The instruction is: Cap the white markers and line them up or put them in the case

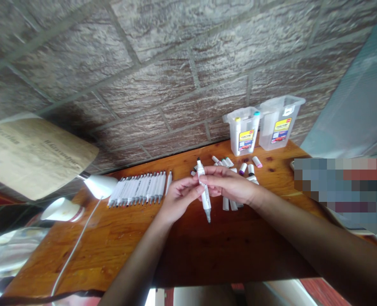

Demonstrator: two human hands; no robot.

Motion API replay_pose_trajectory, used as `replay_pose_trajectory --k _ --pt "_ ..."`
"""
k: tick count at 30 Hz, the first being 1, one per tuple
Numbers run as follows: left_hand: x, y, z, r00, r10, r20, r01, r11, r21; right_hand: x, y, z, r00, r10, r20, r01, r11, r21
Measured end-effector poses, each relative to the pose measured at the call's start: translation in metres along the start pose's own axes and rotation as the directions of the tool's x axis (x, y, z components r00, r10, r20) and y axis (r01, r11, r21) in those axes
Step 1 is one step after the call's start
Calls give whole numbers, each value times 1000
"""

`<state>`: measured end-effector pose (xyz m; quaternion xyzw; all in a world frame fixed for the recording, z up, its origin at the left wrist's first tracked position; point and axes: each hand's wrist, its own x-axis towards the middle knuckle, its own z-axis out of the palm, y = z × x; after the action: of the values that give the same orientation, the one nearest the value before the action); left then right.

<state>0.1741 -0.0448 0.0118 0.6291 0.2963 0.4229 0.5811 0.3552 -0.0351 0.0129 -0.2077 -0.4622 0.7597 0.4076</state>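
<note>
Both my hands hold one white marker above the wooden table, tilted, with its dark broad tip bare at the top and a grey lower end with a thin tip. My left hand pinches the barrel from the left. From the other side, the fingers of my right hand close round its upper part. Behind and beside my right hand lie several loose marker caps and more white markers, partly hidden. To the left of my hands, a row of uncapped white markers lies side by side.
Two clear plastic marker boxes stand at the back right by the stone wall; one has a few markers inside. On the left are a lamp, its white cord and a white cup. The wooden table has a front edge near me.
</note>
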Motion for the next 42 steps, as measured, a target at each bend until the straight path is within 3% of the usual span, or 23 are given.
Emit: replay_pose_trajectory --k 9,14,18,20,25,28,30,32,34,36,38,40,42 --pt "1 5 2 999 15 -28 -13 997 81 0 2 -1 1000 6 -5 -6 1000 10" --pt "1 3 3 983 156 -99 -120 946 301 2 1 -1 998 25 -55 -22 999 40" --pt "-1 -4 5 909 383 -165 -255 823 508 4 -2 -2 983 81 -164 -55 986 156" --pt "-1 -5 5 859 492 -145 -316 730 607 5 -4 -2 969 124 -216 -78 975 207" --pt "0 -3 -1 774 624 107 -424 385 819 5 -1 -2 959 180 -217 -126 963 240" --pt "1 -3 -3 748 642 166 -463 326 824 6 2 -3 961 221 -169 -180 957 226" --pt "0 -4 -2 729 668 148 -472 334 816 5 0 -4 954 275 -118 -258 955 145" --pt "-1 -3 0 721 690 62 -455 404 793 -1 -7 -6 933 351 -81 -355 934 -46" --pt "-2 -2 1 727 680 -95 -395 527 753 -10 -20 -8 901 432 -47 -426 856 -293" --pt "-3 -1 1 744 612 -269 -313 674 669 -19 -34 -9 880 471 63 -402 808 -431" --pt "-3 0 0 765 514 -388 -260 798 544 -23 -44 -10 945 308 113 -253 902 -349" --pt "-1 3 1 809 413 -418 -235 880 413 -21 -46 -10 997 77 17 -73 982 -172" --pt "0 6 3 871 323 -371 -210 926 314 -16 -41 -9 990 -61 -124 54 997 -60"
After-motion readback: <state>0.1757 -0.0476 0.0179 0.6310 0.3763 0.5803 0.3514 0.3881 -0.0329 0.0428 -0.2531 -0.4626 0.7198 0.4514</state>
